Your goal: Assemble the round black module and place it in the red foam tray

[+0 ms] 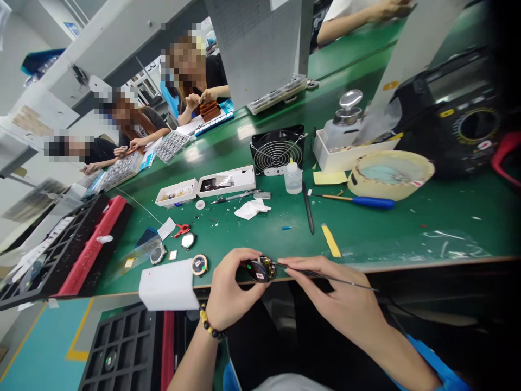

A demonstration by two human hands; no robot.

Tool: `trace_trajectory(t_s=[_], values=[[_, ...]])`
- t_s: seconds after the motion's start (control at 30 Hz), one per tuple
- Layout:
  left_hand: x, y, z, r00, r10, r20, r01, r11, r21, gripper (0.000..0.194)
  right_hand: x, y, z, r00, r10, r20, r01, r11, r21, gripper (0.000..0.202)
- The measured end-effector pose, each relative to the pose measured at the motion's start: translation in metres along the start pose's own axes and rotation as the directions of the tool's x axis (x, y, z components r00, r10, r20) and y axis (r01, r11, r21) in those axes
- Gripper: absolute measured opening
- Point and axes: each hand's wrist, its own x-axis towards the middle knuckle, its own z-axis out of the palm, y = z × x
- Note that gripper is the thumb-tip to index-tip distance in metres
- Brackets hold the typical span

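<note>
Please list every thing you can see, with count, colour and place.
round device: 1, black, held at table edge
tweezers: 1, dark, tip at the device
fan: 1, black, table centre
small bottle: 1, clear, beside fan
screwdriver: 1, blue handle, right of bottle
tape roll: 1, beige, right side
white trays: 2, left of fan
co-workers: 3 seated far left
left hand: holds device
right hand: holds tweezers

One head-worn view looks forward and down, close over the workbench (366, 233).
</note>
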Motion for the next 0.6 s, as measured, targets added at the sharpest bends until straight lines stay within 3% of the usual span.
trace_trajectory(t_s=[0.6], values=[[0.0001,0.0001,0.0001,1.000,-0.013,0.004,0.013,1.000,0.009,0.036,-0.0011,0.0014,0.0037,0.999,-0.022,-0.029,0.021,0.999,-0.040,0.012]])
